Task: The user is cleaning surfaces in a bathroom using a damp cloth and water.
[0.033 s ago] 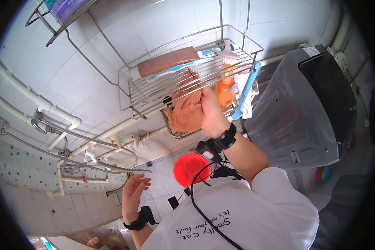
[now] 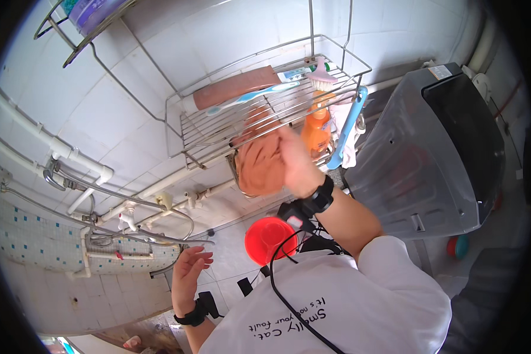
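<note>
My right hand (image 2: 301, 165) reaches in at the lower tier of a wire rack, holding a crumpled orange-brown cloth (image 2: 259, 165). Its fingers are mostly hidden by the cloth and the wires above. To the right of that hand stands an orange bottle (image 2: 317, 131), with a pink-handled brush (image 2: 321, 75) over it. A light blue handle (image 2: 349, 127) hangs at the rack's right end beside a pale pink cloth (image 2: 338, 117). Lower left, my left hand (image 2: 189, 271) hovers free, fingers loosely bent and apart, with nothing in it.
On the upper wire shelf (image 2: 218, 133) lie a brown tube (image 2: 236, 88) and a blue-white toothbrush (image 2: 253, 97). A red bucket (image 2: 256, 245) stands on the floor below. Grey plastic housing (image 2: 419, 171) fills the right side. Pipes and hoses (image 2: 106, 197) run along the left wall.
The cloth has shifted a little and its folds lie differently, with my right hand slightly moved along with it. My left hand stays where it was.
</note>
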A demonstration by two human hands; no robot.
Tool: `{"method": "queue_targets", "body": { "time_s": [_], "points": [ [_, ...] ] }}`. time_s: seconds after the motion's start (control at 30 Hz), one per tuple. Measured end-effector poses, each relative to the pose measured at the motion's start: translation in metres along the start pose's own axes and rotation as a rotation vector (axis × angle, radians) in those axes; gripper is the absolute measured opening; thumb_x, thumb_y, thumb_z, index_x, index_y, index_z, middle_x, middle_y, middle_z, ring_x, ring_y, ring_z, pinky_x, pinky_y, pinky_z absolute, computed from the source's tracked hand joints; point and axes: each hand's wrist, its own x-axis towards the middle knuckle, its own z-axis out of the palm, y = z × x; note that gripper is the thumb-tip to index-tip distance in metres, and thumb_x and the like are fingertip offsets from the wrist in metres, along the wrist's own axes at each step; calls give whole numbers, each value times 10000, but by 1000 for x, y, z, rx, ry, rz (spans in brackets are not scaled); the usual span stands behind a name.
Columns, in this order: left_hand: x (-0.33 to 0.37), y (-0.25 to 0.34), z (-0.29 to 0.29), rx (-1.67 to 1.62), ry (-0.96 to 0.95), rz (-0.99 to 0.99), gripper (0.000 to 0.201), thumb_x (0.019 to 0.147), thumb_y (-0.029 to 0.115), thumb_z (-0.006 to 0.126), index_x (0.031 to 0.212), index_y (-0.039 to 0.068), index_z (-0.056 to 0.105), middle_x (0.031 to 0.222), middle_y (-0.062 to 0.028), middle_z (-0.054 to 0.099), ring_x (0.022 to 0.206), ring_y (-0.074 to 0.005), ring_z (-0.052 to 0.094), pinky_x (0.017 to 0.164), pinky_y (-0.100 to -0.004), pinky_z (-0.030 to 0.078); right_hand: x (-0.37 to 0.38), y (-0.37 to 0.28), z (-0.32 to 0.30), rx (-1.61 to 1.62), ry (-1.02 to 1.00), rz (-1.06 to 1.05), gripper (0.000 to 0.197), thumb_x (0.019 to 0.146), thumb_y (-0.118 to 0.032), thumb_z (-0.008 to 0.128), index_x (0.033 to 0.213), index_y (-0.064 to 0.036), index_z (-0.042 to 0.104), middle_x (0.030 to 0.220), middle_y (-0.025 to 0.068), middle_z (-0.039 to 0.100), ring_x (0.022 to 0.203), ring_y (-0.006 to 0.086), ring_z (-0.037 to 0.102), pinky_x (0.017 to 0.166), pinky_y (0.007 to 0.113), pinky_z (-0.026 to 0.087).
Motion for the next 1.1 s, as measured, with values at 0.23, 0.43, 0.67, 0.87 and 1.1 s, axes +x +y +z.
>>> {"method": "queue_targets", "body": {
  "time_s": [0.23, 0.43, 0.67, 0.87, 1.1],
  "points": [
    [9, 1, 4, 23, -3, -1, 290, 853, 38, 544, 1139, 1, 513, 1004, -115, 630, 896, -154, 578, 777, -262, 439, -20, -30, -1, -96, 169, -30, 293, 880, -238, 396, 895, 16, 539, 818, 158, 604, 742, 236, 601, 726, 339, 502],
    [3, -8, -6, 80, 54, -14, 282, 857, 64, 529, 1134, 9, 524, 980, -112, 643, 848, -156, 596, 752, -267, 456, -49, -70, -8, 10, 2, -184, 296, 888, -231, 405, 960, 4, 571, 806, 110, 621, 759, 190, 600, 733, 353, 480],
    [13, -5, -8, 78, 18, -52, 274, 855, 10, 532, 1127, -6, 505, 983, -98, 625, 886, -143, 563, 799, -253, 433, -65, -77, 2, -2172, 619, -1111, 406, 739, -151, 604, 1122, -34, 537, 982, 168, 490, 757, 344, 577, 643, 396, 495],
    [29, -11, 1, 109, -60, 2, 293, 858, 58, 531, 1143, -5, 510, 979, -96, 632, 857, -138, 572, 764, -248, 433, -56, -26, 39, -2509, 436, -948, 341, 675, -105, 636, 1004, -69, 557, 922, 145, 513, 779, 294, 596, 592, 367, 501],
    [25, -24, -10, 153, -67, -21, 305, 856, 28, 540, 1157, -3, 504, 987, -90, 624, 897, -121, 560, 788, -240, 432, -67, -57, 49, -2705, 498, -825, 297, 726, -97, 595, 1020, -120, 561, 925, 130, 537, 746, 291, 626, 575, 375, 535]
  ]
}}
